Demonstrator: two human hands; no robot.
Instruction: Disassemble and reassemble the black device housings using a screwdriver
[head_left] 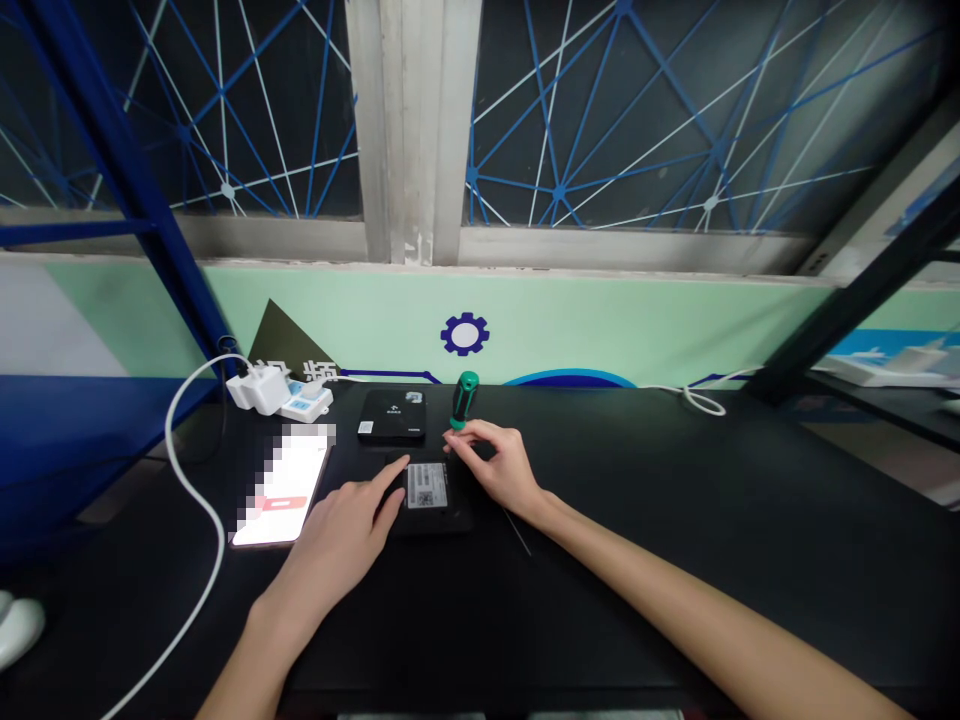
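A flat black device lies on the table, with a white printed label bearing a QR code on its upper face. My left hand rests at its left edge, index finger stretched out and thumb apart, both touching it. At the device's far right corner, my right hand pinches a screwdriver just below its green and black handle. The screwdriver stands nearly upright; its tip is hidden by the fingers. A thin metal rod lies beside my right wrist.
Behind the device sits a black box with a logo and stickers. To the left are a lit phone, a white charger on a power strip, and a looping white cable. A white mouse lies far left.
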